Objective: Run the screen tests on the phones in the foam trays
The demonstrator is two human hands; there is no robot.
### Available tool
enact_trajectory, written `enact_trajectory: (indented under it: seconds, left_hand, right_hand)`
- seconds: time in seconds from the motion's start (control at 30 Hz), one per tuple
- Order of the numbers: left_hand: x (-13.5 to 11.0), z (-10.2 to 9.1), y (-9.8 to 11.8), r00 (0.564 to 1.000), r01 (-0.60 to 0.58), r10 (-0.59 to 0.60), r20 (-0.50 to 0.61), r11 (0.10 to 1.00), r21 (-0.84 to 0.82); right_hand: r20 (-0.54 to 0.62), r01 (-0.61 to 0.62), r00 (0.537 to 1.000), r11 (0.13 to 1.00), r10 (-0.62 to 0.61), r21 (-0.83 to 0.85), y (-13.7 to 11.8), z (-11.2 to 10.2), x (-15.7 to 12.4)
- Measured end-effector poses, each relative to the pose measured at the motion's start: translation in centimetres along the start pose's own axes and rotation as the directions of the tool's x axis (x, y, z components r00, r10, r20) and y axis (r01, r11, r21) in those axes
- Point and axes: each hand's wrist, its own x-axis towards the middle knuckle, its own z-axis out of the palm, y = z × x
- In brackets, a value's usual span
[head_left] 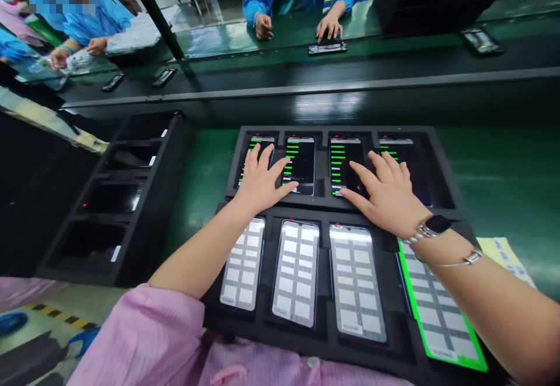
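Observation:
Over the two left phones of the far black foam tray (394,204) is my left hand (259,183), fingers spread. Its thumb reaches the lower screen of the second smartphone (306,167). My right hand (389,193), also spread, lies over the third smartphone (340,161) and the fourth smartphone (409,147); its thumb is at the third screen's lower left. These screens are dark with green text lines. In the near foam tray (301,342), several smartphones show grids of pale blocks, among them a smartphone (295,272); the rightmost smartphone (441,316) has a green border.
A stack of black trays with dark phones (105,193) stands at left. Beyond a rail runs a line carrying a phone part (327,48) under a co-worker's hand (330,26). A black box (441,1) is at the far right. Yellow paper (503,252) lies by my right forearm.

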Motion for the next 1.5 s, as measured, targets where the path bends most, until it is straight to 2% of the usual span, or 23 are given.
enact_trajectory:
  seconds: [0.13,0.27,0.4,0.53,0.63,0.77,0.9,1.0,1.13,1.33,1.5]
  left_hand:
    - [0.3,0.3,0.2,1.000,0.015,-0.015,0.022,1.000,-0.002]
    - [0.1,-1.0,-0.1,0.998,0.058,-0.057,0.007,0.998,-0.027]
    - [-1.3,-2.9,-2.0,0.977,0.201,-0.203,-0.062,0.979,-0.030]
    - [-2.6,-3.0,-3.9,0.941,0.338,-0.338,0.008,0.941,-0.021]
    - [-2.7,-2.3,-4.6,0.941,0.336,-0.334,0.053,0.941,-0.040]
    - [-2.2,-2.0,-4.7,0.942,0.336,-0.335,0.024,0.941,-0.045]
    - [-2.1,-2.2,-4.7,0.944,0.329,-0.328,0.028,0.944,-0.038]
    - [-2.2,-2.1,-4.7,0.942,0.337,-0.336,0.028,0.941,-0.038]
    - [-2.0,-2.0,-4.9,0.927,0.376,-0.373,0.048,0.924,-0.077]
    - [-2.0,-2.1,-4.9,0.919,0.392,-0.386,0.080,0.915,-0.096]
    - [-2.3,-1.9,-5.4,0.934,0.358,-0.353,0.061,0.921,-0.156]
  right_hand:
    - [0.013,-0.001,1.000,1.000,0.001,-0.020,-0.4,-0.2,-0.1]
    - [0.033,-0.011,0.999,1.000,0.012,-0.025,-0.5,-0.2,-0.1]
    - [0.009,-0.018,1.000,1.000,0.018,-0.007,-0.2,0.2,0.0]
    - [0.024,-0.038,0.999,0.999,0.038,-0.007,-0.3,0.5,0.2]
    - [0.047,-0.065,0.997,0.998,0.065,0.002,-0.1,-0.1,0.2]
    - [-0.069,-0.095,0.993,0.995,0.097,0.034,2.0,-1.7,-1.0]
    - [-0.151,-0.189,0.971,0.982,0.186,-0.005,4.9,-2.7,-3.4]
    - [-0.115,-0.244,0.963,0.970,0.242,-0.006,6.2,-2.7,-4.8]
    - [-0.063,-0.283,0.957,0.959,0.285,0.031,6.9,-2.4,-5.1]
    - [-0.089,-0.259,0.961,0.965,0.261,0.031,6.7,-1.9,-4.8]
    - [-0.049,-0.269,0.962,0.963,0.269,-0.005,6.6,-1.7,-5.1]
